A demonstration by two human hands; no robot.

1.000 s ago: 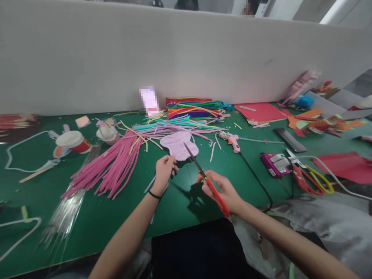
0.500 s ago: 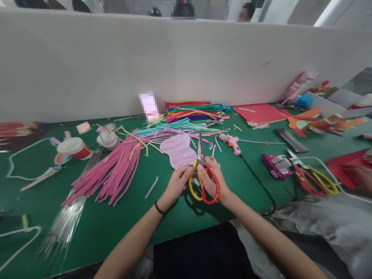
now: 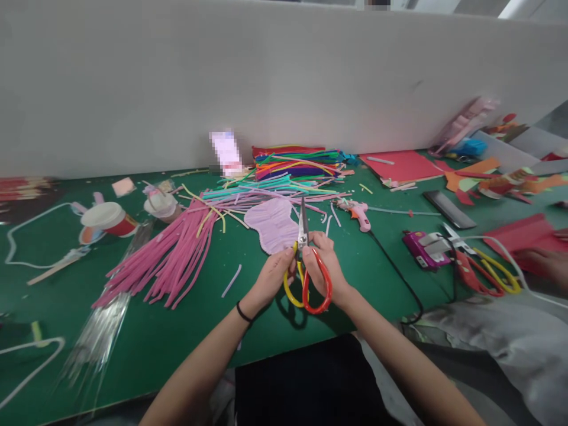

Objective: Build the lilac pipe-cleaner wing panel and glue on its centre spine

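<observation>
Scissors (image 3: 303, 228) with one yellow and one red handle are between my hands, blades together and pointing away from me. My right hand (image 3: 326, 269) is closed around the red-handle side, its thumb lying along the scissors near the pivot. My left hand (image 3: 275, 275), wearing a black band at the wrist, pinches at the yellow handle; its fingertips are partly hidden. Just beyond lies a lilac shape of pipe cleaners (image 3: 273, 225) with a wavy outline, flat on the green table (image 3: 190, 343). A short lilac piece (image 3: 231, 281) rests left of my left hand.
Pink pipe cleaners (image 3: 164, 254) fan out on the left, near paper cups (image 3: 122, 223). Coloured bundles (image 3: 297, 163) lie by the white partition (image 3: 177, 89). To the right are a pink glue gun (image 3: 361, 216), a purple power strip (image 3: 419, 251), more scissors (image 3: 479, 272) and another person's hand (image 3: 544, 263).
The camera view has tipped down slightly, so the partition's top edge sits higher. The scissors have turned and shifted slightly left between my hands; my left thumb now covers more of the yellow handle.
</observation>
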